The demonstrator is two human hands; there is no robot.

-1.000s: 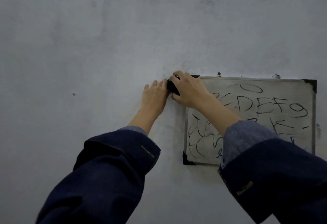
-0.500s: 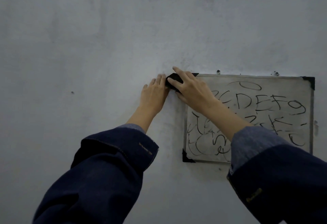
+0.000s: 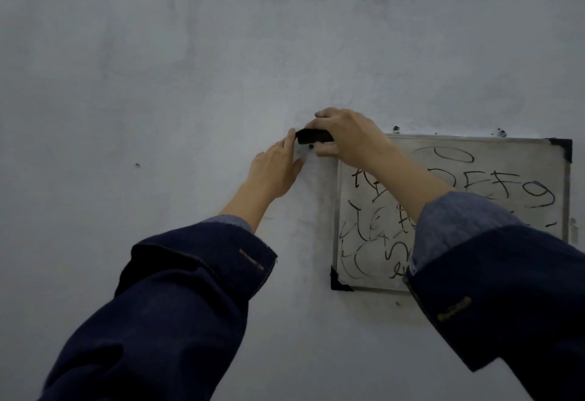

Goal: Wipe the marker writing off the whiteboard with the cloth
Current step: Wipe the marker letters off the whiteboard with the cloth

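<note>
**A:** why's the right hand [image 3: 351,138] pinching that small black folded cloth [image 3: 314,136] just off the top-left corner of the grey-framed wall whiteboard [image 3: 474,160]?

**B:** Guessing it's lining up a first swipe. Left hand [image 3: 278,168], fingers straight, steadies against the wall. Writing's untouched; "DEFG" is readable, the rest is scribble.

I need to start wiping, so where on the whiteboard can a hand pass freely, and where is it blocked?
Free: the whiteboard's right part, around the marker writing. Crowded: its upper-left corner, where the right hand grips a black object beside the left hand.
</note>
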